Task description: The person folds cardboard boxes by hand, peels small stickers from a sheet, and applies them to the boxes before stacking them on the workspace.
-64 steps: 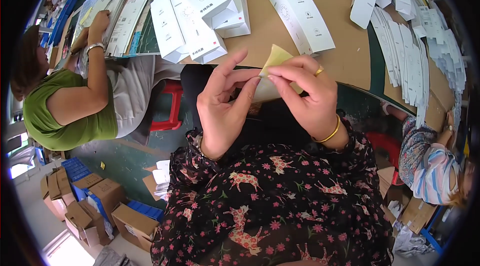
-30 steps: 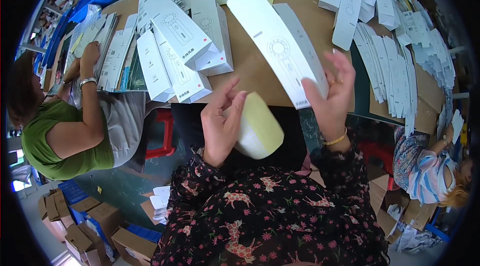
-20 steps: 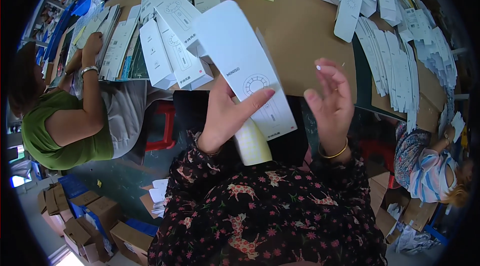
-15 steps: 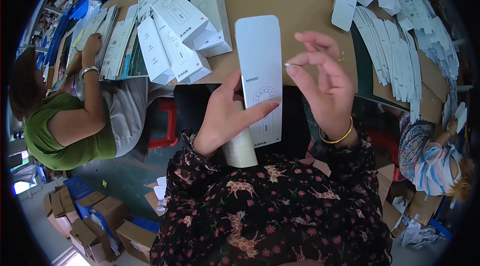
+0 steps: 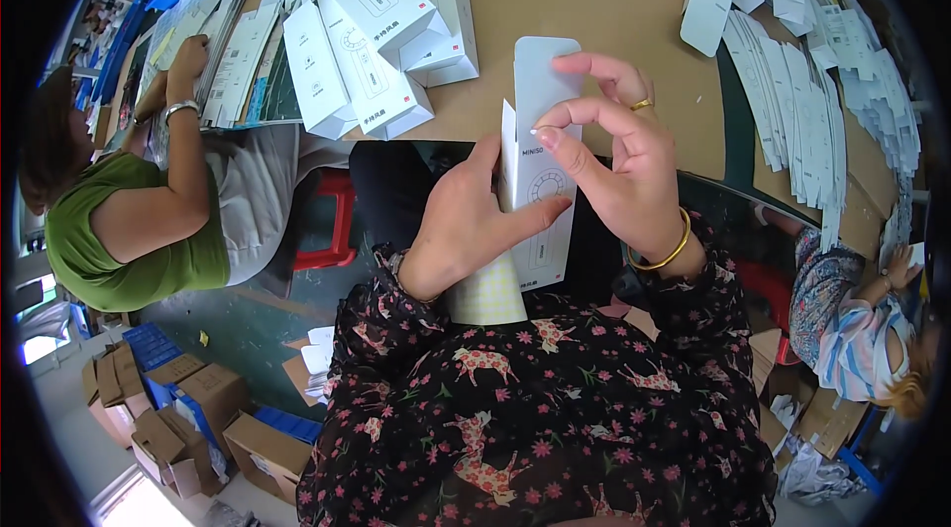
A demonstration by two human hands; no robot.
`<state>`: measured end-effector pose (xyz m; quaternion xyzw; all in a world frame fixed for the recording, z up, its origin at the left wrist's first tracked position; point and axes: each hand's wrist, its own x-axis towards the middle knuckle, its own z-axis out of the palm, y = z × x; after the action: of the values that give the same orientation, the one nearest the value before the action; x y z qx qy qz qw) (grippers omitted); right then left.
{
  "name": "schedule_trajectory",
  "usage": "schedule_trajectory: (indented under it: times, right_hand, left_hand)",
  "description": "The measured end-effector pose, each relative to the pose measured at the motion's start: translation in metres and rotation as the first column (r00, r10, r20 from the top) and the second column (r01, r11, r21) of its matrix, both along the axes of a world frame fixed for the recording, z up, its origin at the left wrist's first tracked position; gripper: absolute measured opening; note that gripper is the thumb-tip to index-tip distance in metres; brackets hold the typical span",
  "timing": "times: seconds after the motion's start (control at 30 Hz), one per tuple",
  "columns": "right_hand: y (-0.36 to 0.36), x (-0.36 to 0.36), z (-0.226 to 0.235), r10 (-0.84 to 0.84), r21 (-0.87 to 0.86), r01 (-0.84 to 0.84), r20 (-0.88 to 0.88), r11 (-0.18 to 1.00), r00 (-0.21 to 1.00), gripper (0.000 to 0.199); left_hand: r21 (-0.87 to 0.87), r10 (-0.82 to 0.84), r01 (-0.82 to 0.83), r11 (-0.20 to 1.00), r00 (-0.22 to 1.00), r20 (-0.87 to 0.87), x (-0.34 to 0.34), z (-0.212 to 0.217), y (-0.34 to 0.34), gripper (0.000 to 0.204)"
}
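My left hand [image 5: 475,215] grips a slim white carton [image 5: 550,245] upright, its thumb across the printed front and its fingers behind. The carton's top flap [image 5: 545,61] stands up and a narrow side flap [image 5: 508,131] sticks out. Under the same palm is a curled sheet of stickers [image 5: 492,294] with a pale yellow dotted pattern. My right hand [image 5: 619,146] is at the carton's upper front, thumb and forefinger pinched on a tiny pale sticker [image 5: 535,132], hard to make out. Its other fingers are beside the top flap.
Filled-out white cartons [image 5: 371,42] lie piled on the brown table [image 5: 604,12] ahead left. Flat cartons [image 5: 792,111] fan out at the right. A co-worker in green [image 5: 139,220] handles flat cartons at left; another person [image 5: 857,329] sits far right. Cardboard boxes [image 5: 203,398] stand on the floor.
My right hand has moved left and in front of the carton's top. The carton has shifted slightly right and turned, so its side flap shows. The view has shifted a little.
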<state>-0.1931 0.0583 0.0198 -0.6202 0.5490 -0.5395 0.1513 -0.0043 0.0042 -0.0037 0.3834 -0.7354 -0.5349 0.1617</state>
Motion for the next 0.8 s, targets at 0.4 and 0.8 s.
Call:
schedule_trajectory:
  times: [0.4, 0.8]
  right_hand:
    - [0.005, 0.006, 0.003, -0.041, 0.03, 0.045, -0.132, 0.999, 0.99, 0.007]
    - [0.001, -0.01, -0.003, 0.123, 0.156, -0.261, 0.586, 0.953, 0.801, 0.043]
  left_hand:
    - [-0.167, 0.025, -0.015, 0.986, 0.998, 0.059, -0.003, 0.005, 0.007, 0.072]
    - [-0.386, -0.029, 0.036, 0.922, 0.999, 0.025, -0.009, 0.005, 0.007, 0.067]
